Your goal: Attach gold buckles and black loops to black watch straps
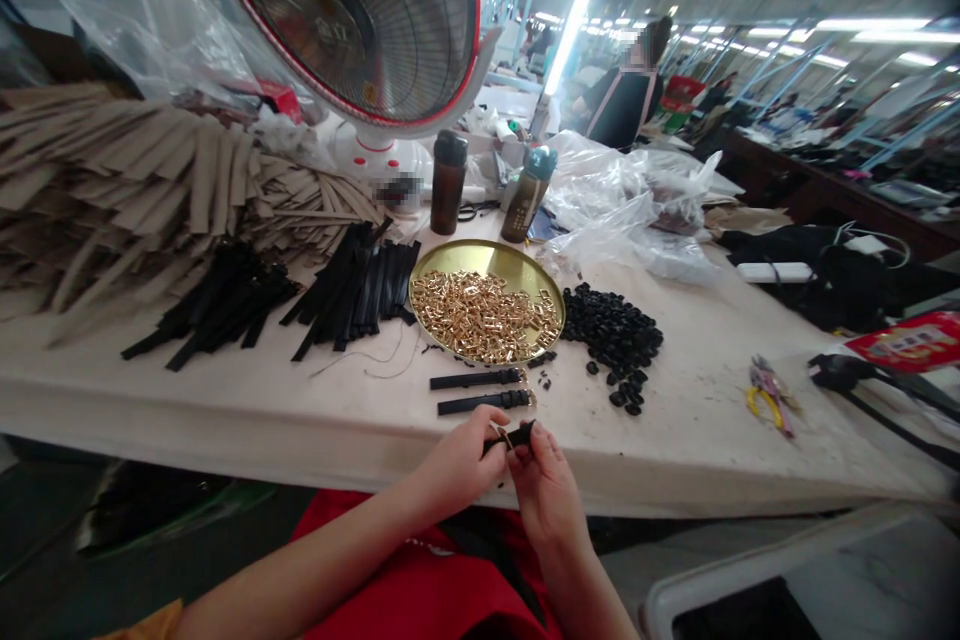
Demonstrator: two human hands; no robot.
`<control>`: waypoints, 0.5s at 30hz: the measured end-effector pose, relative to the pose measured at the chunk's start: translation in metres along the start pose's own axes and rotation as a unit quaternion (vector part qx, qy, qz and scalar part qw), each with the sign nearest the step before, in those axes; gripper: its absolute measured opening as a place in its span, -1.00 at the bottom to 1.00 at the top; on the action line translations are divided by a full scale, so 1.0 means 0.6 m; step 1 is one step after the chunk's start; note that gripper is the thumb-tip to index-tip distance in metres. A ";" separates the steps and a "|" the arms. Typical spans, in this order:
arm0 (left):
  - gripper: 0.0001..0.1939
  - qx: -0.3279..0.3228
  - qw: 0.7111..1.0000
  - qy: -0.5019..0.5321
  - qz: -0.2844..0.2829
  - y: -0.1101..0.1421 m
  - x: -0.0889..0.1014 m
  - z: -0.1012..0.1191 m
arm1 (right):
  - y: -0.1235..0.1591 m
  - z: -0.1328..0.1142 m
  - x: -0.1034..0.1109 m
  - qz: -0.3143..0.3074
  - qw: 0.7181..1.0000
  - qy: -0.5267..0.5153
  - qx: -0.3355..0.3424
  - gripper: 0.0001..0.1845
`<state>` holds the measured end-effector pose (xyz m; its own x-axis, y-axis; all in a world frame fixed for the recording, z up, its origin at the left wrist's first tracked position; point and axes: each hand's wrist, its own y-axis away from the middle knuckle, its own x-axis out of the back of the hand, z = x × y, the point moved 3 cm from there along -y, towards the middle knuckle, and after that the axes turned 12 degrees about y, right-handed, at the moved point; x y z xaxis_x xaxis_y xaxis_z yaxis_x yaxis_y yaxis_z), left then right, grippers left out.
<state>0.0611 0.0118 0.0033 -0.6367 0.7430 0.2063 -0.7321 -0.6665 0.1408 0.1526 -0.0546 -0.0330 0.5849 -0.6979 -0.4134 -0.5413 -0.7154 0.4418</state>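
Both my hands meet at the table's near edge over my red apron. My left hand (459, 465) pinches one end of a short black strap (517, 435) with a small gold buckle on it; my right hand (544, 480) grips its other end. Just beyond lie two finished black straps with buckles (480, 390). A round gold tray (517, 265) holds a heap of gold buckles (480, 315). A pile of small black loops (615, 335) sits to the tray's right.
Bundles of black straps (352, 290) and tan strips (150, 170) cover the left of the table. A fan-shaped heater (360, 10), two bottles (448, 182), plastic bags (630, 200) and pliers (769, 395) stand around. Another person (626, 90) works behind.
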 end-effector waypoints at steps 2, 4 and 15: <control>-0.81 -0.004 1.000 0.029 0.013 -0.004 0.007 0.000 | -0.002 -0.005 -0.008 -0.011 1.000 0.024 0.008 -0.83; -0.87 -0.006 0.998 0.048 0.033 -0.007 0.012 -0.004 | -0.002 -0.005 -0.015 -0.022 0.998 0.056 0.015 -0.81; -0.91 0.065 0.987 0.140 -0.035 -0.027 0.026 0.005 | -0.002 -0.023 0.001 -0.014 0.957 0.273 0.098 -0.79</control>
<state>0.0636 0.0341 0.0069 -0.6412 0.7630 -0.0819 -0.7509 -0.6018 0.2721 0.1618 -0.0537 -0.0227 0.8006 -0.5941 0.0778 -0.5920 -0.7642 0.2561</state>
